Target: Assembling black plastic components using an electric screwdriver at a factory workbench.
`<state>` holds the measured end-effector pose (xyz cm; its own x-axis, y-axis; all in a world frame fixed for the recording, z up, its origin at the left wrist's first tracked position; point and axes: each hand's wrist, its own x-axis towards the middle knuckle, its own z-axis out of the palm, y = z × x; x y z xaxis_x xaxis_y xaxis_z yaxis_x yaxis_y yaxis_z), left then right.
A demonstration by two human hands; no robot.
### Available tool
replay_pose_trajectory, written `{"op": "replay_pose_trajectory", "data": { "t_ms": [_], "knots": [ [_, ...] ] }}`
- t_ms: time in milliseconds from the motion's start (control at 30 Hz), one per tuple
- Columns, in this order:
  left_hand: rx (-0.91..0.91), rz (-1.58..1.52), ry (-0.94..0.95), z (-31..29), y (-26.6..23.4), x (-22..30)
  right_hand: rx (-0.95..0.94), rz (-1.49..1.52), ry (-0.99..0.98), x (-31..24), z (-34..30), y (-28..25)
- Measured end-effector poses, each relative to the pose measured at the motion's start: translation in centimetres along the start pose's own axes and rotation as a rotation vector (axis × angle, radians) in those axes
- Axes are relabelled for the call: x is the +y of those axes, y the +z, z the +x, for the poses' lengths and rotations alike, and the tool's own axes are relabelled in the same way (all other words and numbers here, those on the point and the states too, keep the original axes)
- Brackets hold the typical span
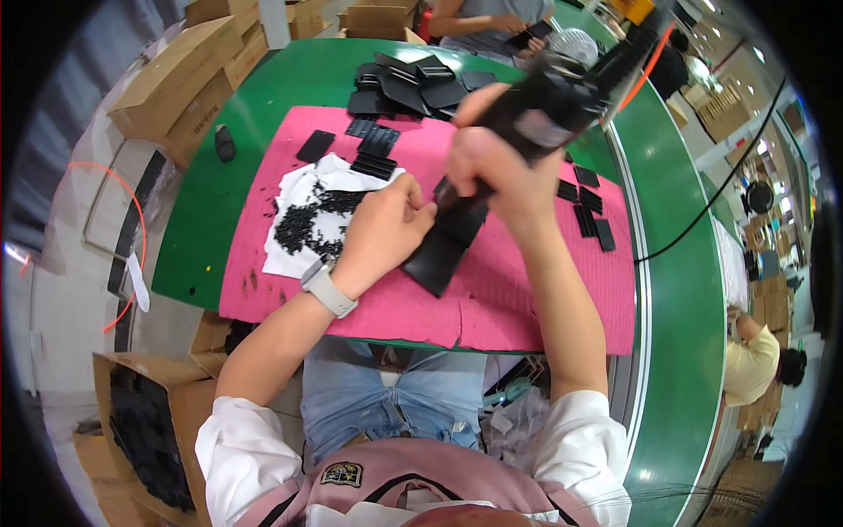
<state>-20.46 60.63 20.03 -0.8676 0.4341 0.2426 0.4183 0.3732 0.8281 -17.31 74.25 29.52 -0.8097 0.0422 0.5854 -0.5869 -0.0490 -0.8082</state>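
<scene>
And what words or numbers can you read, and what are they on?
No text reads clearly.
Pale label on the black tool: too blurred.
Dark print on a cardboard box: too small.
Badge on the pink clothing: any lettering is too small.

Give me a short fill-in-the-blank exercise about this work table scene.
The black power tool is in the person's ____ hand.
The watch is on the ____ wrist.
The small black pieces lie on a ____ sheet.
The mat on the table is ____.
Missing words: right; left; white; pink.
</scene>
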Motion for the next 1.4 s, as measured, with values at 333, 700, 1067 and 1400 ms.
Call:
{"op": "replay_pose_trajectory", "data": {
  "t_ms": [333,700,1067,1400],
  "knots": [
    [0.124,-0.347,0.211,-3.2,-3.3,2.0,0.220,0.197,0.176,-0.2,-4.3,-11.0],
    [1.967,-0.362,-0.272,-32.7,-31.4,-20.6,0.281,0.304,0.201,0.2,-4.8,-13.8],
    [1.831,0.169,-0.826,-61.6,-35.6,-31.9,-0.057,0.386,0.163,0.4,-5.0,-12.1],
    [1.260,0.028,-0.241,-24.1,-33.8,-21.2,0.585,0.124,0.221,-1.1,-5.2,-13.4]
  ]
}}
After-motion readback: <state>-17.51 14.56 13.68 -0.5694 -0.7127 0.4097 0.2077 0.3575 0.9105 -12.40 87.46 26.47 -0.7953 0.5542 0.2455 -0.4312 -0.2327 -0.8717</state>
